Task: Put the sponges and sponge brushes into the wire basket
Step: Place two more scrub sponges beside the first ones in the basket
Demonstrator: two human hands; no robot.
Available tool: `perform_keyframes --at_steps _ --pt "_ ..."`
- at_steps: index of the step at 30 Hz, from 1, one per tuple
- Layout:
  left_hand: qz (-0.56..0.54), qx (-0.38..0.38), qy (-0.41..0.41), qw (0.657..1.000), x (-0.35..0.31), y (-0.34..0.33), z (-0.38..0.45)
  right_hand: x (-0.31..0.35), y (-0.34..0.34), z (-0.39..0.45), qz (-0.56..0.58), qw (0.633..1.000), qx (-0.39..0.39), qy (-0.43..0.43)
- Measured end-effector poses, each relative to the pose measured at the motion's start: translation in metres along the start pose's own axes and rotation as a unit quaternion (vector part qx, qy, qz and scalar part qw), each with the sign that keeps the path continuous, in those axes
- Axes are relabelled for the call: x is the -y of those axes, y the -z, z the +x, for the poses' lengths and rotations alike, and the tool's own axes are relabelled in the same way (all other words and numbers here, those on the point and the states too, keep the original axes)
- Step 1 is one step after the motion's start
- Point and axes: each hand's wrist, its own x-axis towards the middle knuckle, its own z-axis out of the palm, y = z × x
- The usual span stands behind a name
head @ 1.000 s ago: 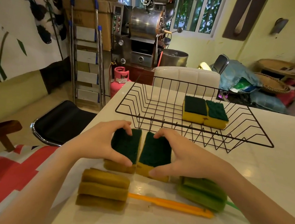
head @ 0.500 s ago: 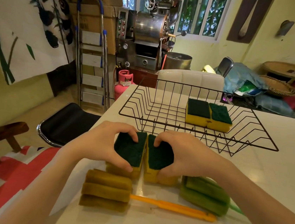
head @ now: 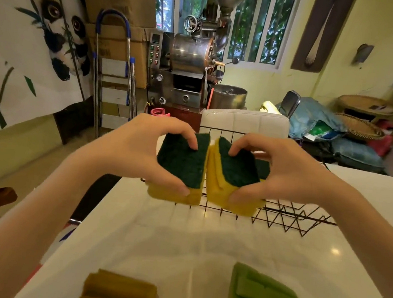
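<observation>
A: What does each hand hold?

B: The left hand (head: 141, 150) has its grip closed around one sponge (head: 181, 169), thumb below and fingers on top. The right hand (head: 283, 173) grips a second sponge (head: 233, 177) in the same way. Both sponges are yellow with a dark green face.

A: Where are they?

B: They are in the air, side by side and almost touching, above the near edge of the wire basket (head: 288, 215). The basket stands on the white desk (head: 179, 245).

A: And on the desk?

B: An olive sponge brush (head: 120, 292) and a green sponge brush (head: 264, 296) lie near the bottom of the view, apart from each other.
</observation>
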Motion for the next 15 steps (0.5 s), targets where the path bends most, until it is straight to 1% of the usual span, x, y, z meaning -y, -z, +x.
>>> perform_keyframes --at_steps 3,7,10,15 --pt "0.011 0.003 0.004 1.0 0.012 0.002 0.036 -0.018 0.017 0.018 -0.018 0.999 -0.033 -0.007" --pt "0.021 0.015 0.018 0.999 0.04 -0.014 0.076 -0.043 0.023 0.038 -0.046 0.998 -0.041 -0.024" --pt "0.035 0.051 0.032 0.998 0.065 -0.03 0.104 -0.066 0.022 0.053 -0.065 0.996 -0.033 -0.041" --pt "0.074 0.105 0.035 0.991 0.099 -0.056 0.137 -0.092 0.011 0.076 -0.049 0.996 -0.044 -0.06"
